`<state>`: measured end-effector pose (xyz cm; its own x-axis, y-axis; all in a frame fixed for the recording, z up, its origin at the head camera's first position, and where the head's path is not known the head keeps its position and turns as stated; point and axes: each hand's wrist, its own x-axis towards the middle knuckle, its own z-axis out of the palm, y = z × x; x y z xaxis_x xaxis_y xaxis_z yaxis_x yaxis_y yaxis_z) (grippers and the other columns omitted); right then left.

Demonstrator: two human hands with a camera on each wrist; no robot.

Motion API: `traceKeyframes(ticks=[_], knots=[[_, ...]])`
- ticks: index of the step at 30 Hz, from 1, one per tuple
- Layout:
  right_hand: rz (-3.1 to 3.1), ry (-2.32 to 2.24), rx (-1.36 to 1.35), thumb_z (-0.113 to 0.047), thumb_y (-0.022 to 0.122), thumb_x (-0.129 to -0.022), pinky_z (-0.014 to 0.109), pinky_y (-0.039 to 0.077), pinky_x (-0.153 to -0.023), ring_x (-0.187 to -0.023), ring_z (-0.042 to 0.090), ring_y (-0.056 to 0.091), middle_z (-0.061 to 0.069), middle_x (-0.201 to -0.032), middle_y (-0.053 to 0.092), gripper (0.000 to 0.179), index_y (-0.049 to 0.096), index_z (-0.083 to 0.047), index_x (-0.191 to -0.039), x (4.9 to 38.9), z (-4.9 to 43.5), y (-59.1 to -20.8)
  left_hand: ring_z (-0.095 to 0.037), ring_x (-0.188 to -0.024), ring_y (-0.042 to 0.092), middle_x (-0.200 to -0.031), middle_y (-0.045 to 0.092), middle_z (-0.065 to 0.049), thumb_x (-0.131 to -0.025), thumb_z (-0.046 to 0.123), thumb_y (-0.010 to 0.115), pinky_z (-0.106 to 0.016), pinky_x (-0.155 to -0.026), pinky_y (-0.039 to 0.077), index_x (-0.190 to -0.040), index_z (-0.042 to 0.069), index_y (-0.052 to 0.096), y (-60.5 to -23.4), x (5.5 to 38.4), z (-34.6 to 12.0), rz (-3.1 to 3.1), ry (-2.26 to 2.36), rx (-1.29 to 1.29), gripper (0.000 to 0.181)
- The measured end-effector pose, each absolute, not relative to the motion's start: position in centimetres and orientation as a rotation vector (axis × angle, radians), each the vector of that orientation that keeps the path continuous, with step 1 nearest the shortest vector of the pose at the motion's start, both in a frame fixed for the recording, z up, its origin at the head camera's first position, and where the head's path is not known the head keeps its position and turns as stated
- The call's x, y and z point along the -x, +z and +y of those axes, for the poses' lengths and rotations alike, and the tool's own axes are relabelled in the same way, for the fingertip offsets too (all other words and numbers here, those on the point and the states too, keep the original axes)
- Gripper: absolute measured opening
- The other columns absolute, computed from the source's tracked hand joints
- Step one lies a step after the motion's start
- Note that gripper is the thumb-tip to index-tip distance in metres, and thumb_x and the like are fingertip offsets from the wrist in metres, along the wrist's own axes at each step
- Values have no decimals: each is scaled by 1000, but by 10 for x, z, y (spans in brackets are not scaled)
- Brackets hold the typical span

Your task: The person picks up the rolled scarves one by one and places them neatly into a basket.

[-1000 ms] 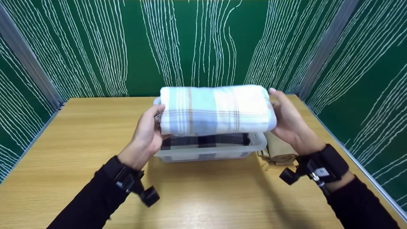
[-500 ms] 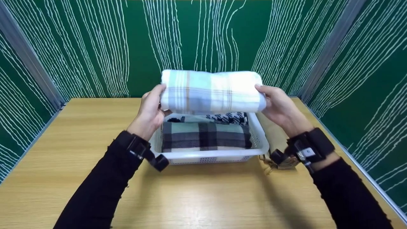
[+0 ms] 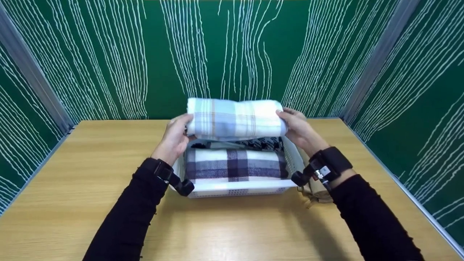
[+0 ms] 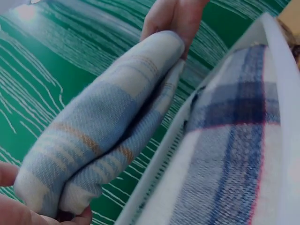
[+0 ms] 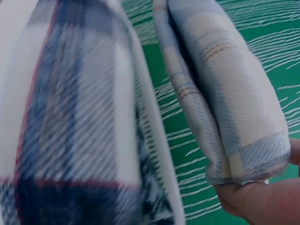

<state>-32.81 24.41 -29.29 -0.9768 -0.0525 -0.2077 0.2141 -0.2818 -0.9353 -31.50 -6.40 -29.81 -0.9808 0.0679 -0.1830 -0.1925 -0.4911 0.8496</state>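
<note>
Over the far part of a white plastic basket [image 3: 235, 186] I hold up a folded plaid scarf [image 3: 237, 119] in white, pale blue and tan. My left hand [image 3: 174, 139] grips its left end, thumb on top. At the right end my right hand [image 3: 299, 127] pinches it, thumb on the upper face. Both wrist views show the folded layers of this scarf [image 4: 108, 108] held apart from the basket wall. Inside the basket, a folded dark-and-white plaid scarf [image 3: 237, 165] lies at the front. Behind it shows a black-and-white patterned cloth [image 3: 268, 144], partly hidden under the raised scarf.
A rolled tan cloth [image 3: 319, 192] with fringe lies against the basket's right side, partly behind my right wrist. The wooden table [image 3: 108, 156] meets green panels with white wavy lines [image 3: 239, 54] at the back and sides.
The pale scarf has gone up and back from over the basket's front, then come down slightly, uncovering the dark plaid scarf. My right thumb has moved onto the scarf's upper face.
</note>
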Motion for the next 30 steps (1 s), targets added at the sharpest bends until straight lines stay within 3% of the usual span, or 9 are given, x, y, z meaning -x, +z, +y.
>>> traceKeyframes(ticks=[7,13,18,22,25,27,30], knots=[[1862,-2276,-200,-9,43,-101,34,43,-99,-108,21,49,20,-148,27,57,14,1,-149,334,249,-319,-24,-106,50,-119,49,-13,-100,7,44,-39,-96,40,-136,-1,39,-325,322,-62,1575,2447,255,37],[1982,-2135,-214,-10,42,-101,29,45,-96,-111,22,49,22,-147,29,55,16,3,-148,338,250,-322,-22,-101,50,-112,50,-12,-100,4,40,-39,-95,40,-135,-4,40,-329,328,-63,1679,2340,269,36],[2072,-2044,-202,-11,40,-102,25,48,-90,-103,19,53,21,-142,35,51,21,4,-147,343,246,-315,-22,-97,51,-109,49,-13,-100,4,40,-37,-93,42,-133,-6,40,-323,331,-62,1756,2289,299,35],[2114,-1987,-186,-12,38,-103,24,47,-90,-102,17,52,18,-137,38,49,22,4,-146,345,245,-313,-20,-89,51,-102,49,-11,-98,2,43,-33,-84,45,-119,-4,47,-322,333,-59,1808,2274,369,22],[2135,-1962,-176,-12,35,-104,27,45,-95,-110,21,49,19,-139,36,48,21,4,-147,346,244,-316,-19,-85,51,-98,49,-10,-96,0,45,-31,-79,46,-105,-1,49,-325,334,-55,1862,2256,437,10],[2135,-1948,-169,-13,33,-104,30,41,-100,-119,25,45,21,-143,32,49,17,4,-148,345,243,-320,-22,-91,51,-104,50,-12,-95,1,45,-33,-82,45,-110,-1,49,-328,333,-52,1908,2221,478,15],[2107,-1939,-150,-14,28,-105,34,35,-105,-127,29,37,22,-145,30,49,16,5,-148,344,242,-329,-25,-109,47,-122,47,-16,-96,5,44,-36,-95,40,-132,-2,42,-334,331,-50,1974,2134,499,36]])
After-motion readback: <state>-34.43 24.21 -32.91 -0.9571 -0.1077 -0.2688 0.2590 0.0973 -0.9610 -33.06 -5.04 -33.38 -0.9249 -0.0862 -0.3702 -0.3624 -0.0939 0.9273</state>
